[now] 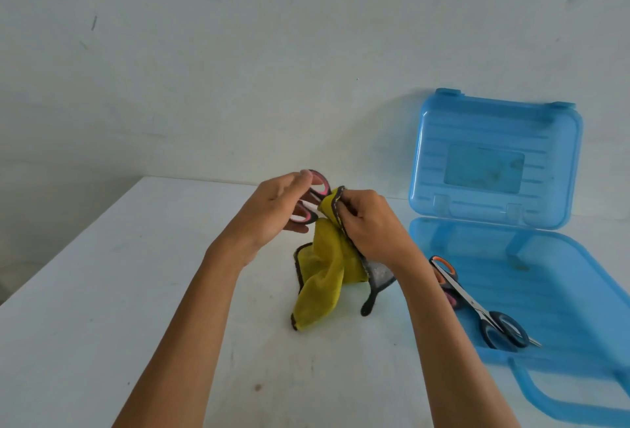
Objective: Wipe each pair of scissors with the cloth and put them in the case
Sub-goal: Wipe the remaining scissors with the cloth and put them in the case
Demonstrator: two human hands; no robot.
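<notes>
Head cam: gripping pink scissors (318, 186) with left hand (272, 211), pinching cloth (324, 267) onto them with right hand (371, 228), other scissors (472, 303) in case (552, 277).

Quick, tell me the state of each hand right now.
Left hand: holds the pink-handled scissors by their handles.
Right hand: pinches the yellow cloth folded over the scissors.
</notes>
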